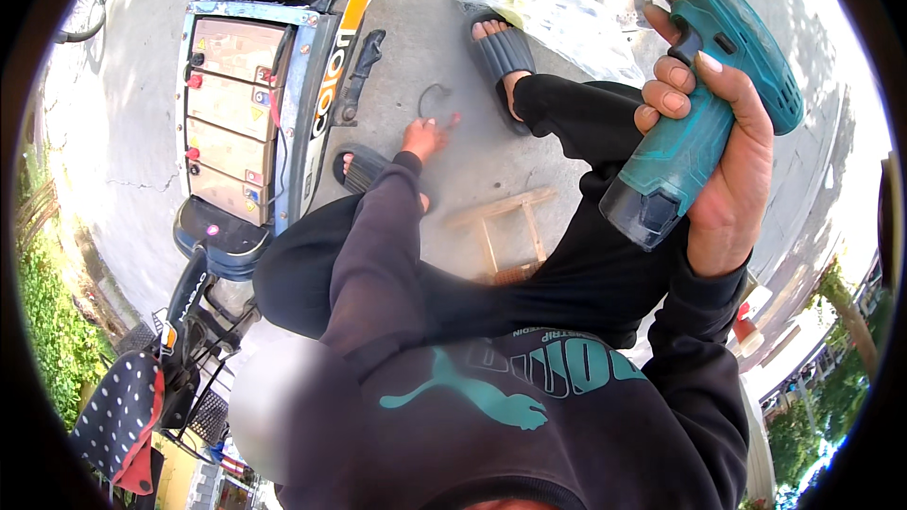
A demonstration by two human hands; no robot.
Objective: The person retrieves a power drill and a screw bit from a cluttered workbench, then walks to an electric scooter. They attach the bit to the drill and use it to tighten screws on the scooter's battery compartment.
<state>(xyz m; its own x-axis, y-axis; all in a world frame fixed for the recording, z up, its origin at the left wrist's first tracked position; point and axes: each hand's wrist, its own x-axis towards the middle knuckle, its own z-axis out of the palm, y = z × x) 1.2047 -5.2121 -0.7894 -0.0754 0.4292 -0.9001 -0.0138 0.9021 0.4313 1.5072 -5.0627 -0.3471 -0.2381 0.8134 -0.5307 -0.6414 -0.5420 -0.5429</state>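
My right hand point(727, 142) grips a teal and black cordless drill point(690, 142) by its handle, raised at the right with the chuck pointing up and left. Low over the ground, my left hand point(427, 137) is partly smeared by motion, its fingers closed at one end of a short dark looped wire point(435, 91). A reddish spot shows by its fingertips; I cannot make out what it is. To the left of that hand, several brown batteries point(231, 94) with red and black terminals sit in a row inside an open blue metal frame point(298, 85) of an electric vehicle.
A clear plastic bag point(567, 24) lies on the concrete beyond my right foot, beside a metal bracket point(624, 2). Between my legs is a small wooden stool point(505, 227). A black footpeg-like part point(362, 76) juts from the vehicle's side. Handlebars with a polka-dot cover point(118, 416) are lower left.
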